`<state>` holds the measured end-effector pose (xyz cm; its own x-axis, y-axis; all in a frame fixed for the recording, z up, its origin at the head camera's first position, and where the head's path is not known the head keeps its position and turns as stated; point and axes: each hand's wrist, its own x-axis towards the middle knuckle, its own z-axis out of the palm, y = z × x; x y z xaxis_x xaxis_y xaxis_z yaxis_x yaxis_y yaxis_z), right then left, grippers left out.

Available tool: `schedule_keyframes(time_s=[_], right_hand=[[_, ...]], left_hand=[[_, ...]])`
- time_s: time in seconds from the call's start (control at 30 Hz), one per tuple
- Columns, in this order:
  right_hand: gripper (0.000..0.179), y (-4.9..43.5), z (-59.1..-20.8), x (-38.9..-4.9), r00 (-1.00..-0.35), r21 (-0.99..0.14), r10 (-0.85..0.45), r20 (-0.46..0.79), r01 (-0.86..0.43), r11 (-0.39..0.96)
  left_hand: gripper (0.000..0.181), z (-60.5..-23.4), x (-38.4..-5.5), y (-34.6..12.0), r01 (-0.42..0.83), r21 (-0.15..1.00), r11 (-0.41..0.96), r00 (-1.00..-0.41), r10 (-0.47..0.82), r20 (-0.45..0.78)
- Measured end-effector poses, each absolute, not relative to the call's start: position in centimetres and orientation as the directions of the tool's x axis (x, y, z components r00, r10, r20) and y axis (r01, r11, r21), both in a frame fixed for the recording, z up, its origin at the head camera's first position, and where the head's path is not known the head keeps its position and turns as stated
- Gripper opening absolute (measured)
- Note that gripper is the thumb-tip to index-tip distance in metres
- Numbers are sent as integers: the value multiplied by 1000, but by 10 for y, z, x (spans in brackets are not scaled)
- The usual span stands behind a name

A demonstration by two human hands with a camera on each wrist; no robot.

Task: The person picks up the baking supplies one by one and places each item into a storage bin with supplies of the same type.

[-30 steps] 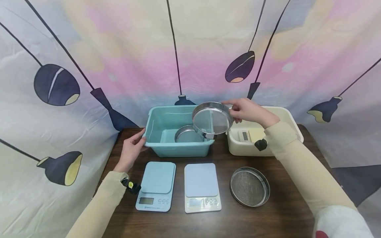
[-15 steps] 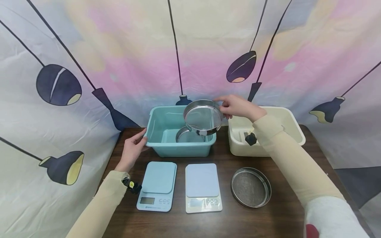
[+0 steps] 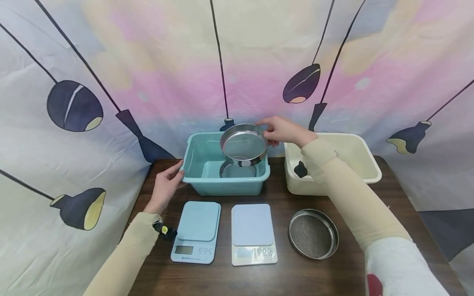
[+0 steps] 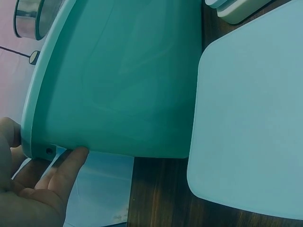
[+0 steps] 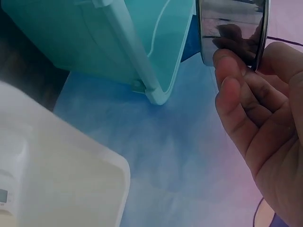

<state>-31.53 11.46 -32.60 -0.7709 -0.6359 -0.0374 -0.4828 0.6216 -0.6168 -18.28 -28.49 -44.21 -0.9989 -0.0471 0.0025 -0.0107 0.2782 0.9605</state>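
In the head view, my right hand (image 3: 286, 130) pinches the rim of a round metal sieve (image 3: 244, 146). The sieve is tilted and held over the right part of a teal plastic bin (image 3: 222, 188). Inside that bin lies another metal sieve (image 3: 237, 171), partly hidden by the held one. My left hand (image 3: 166, 187) holds the bin's left end; in the left wrist view its thumb is at the rim and its fingers (image 4: 71, 170) lie under it. The right wrist view shows the thumb and fingertips on the held sieve's shiny side wall (image 5: 232, 28).
A light blue kitchen scale (image 3: 197, 230) and a white kitchen scale (image 3: 253, 230) lie in front of the teal bin. To their right a third sieve (image 3: 313, 234) rests on the wooden table (image 3: 296, 279). My right forearm crosses a cream bin (image 3: 307, 188) containing another scale (image 5: 4, 196).
My right hand has carried the sieve leftward, from the teal bin's right edge to over its inside. The left hand keeps its hold on the bin's end.
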Motion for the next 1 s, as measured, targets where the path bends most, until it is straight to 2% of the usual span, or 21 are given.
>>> schedule_keyframes(time_s=[0.7,1.0], right_hand=[[51,85,-344,-326,-771,-641,-632,-72,-450,622],[48,73,-350,-330,-784,-628,-608,-124,-413,660]], left_hand=[[48,-444,-184,-285,10,954,300,-998,-51,26],[49,-448,-187,-288,36,954,299,-998,-41,51]])
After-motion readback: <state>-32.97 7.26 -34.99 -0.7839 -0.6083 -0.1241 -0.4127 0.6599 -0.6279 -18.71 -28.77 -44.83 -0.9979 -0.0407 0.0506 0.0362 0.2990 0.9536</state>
